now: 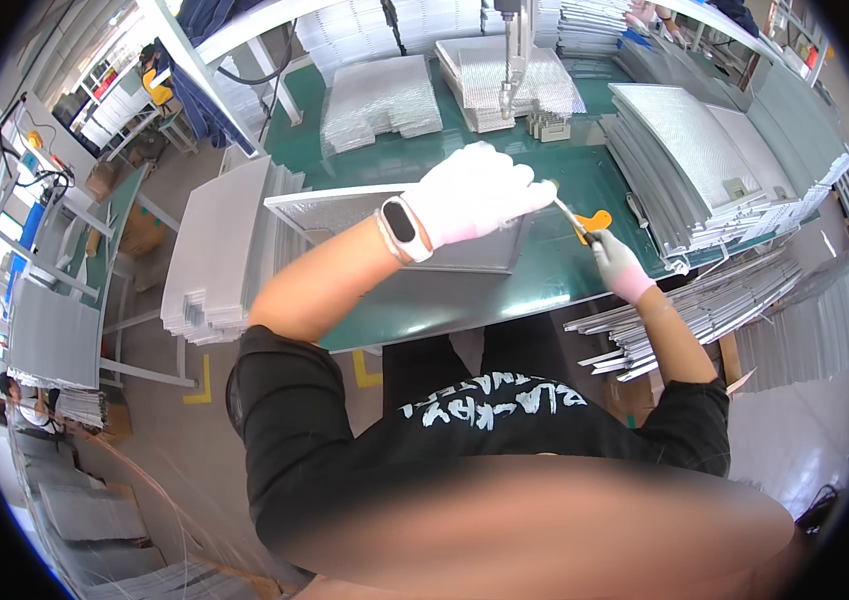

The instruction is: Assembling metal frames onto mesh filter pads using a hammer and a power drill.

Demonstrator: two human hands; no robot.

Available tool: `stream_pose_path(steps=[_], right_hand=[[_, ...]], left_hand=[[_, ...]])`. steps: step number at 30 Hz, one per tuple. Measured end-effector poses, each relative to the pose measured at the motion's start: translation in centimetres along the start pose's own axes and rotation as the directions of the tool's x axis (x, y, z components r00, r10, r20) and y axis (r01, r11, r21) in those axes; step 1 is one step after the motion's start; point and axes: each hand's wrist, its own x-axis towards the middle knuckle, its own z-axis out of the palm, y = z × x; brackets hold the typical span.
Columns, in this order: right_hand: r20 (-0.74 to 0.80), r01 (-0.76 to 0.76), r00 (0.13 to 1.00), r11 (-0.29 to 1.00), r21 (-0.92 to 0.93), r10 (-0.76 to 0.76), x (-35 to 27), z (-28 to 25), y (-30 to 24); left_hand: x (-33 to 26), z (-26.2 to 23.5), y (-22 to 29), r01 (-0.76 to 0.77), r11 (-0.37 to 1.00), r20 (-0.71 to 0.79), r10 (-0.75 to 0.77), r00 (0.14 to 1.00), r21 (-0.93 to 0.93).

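Observation:
My left hand (475, 195), in a white glove, is raised over a framed grey panel (475, 258) on the green table. Its fingers are pinched together at the tip of a thin tool, and whether a small piece is between them is too small to tell. Wrapped in my right hand (621, 268), gloved in white and pink, is that thin tool (573, 216) with a dark handle and a pale, narrow shaft. It slants up and left toward the left fingertips. Beside it on the table lies a flat orange object (598, 221), partly behind the tool.
Stacked panels stand left (215, 240), at the back (382, 95) and right (680, 160) of the table (425, 310). A metal machine column (517, 60) rises at the back, near small metal brackets (549, 126). Long strips (690, 310) lie low at right. Other people are far off.

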Motion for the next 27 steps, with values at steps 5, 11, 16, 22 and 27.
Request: stream_pose_path(steps=[5, 11, 16, 22, 27], right_hand=[[-0.002, 0.082, 0.996, 0.923, 0.375, -0.088, -3.8, -11.6, -9.9], [-0.455, 0.462, 0.794, 0.887, 0.019, -0.404, -4.2, -19.4, -15.6], [-0.176, 0.514, 0.794, 0.796, -0.318, -0.583, -3.9, -15.9, -14.9], [-0.443, 0.451, 0.758, 0.876, -0.172, -0.478, -4.1, -17.0, -15.7], [0.015, 0.401, 0.912, 0.884, -0.240, -0.410, -3.9, -13.1, -13.8]], left_hand=[[0.6, 1.8, 1.3, 0.185, 0.981, -0.117, -0.177, 0.977, 0.063], [2.2, 5.7, 2.8, 0.648, 0.748, -0.462, -0.629, 0.625, -0.144], [2.6, 6.8, 2.5, 0.592, 0.795, -0.615, -0.533, 0.581, -0.130], [2.2, 6.4, 2.4, 0.599, 0.785, -0.546, -0.575, 0.609, -0.159], [2.0, 7.0, 2.3, 0.598, 0.783, -0.531, -0.585, 0.614, -0.171]])
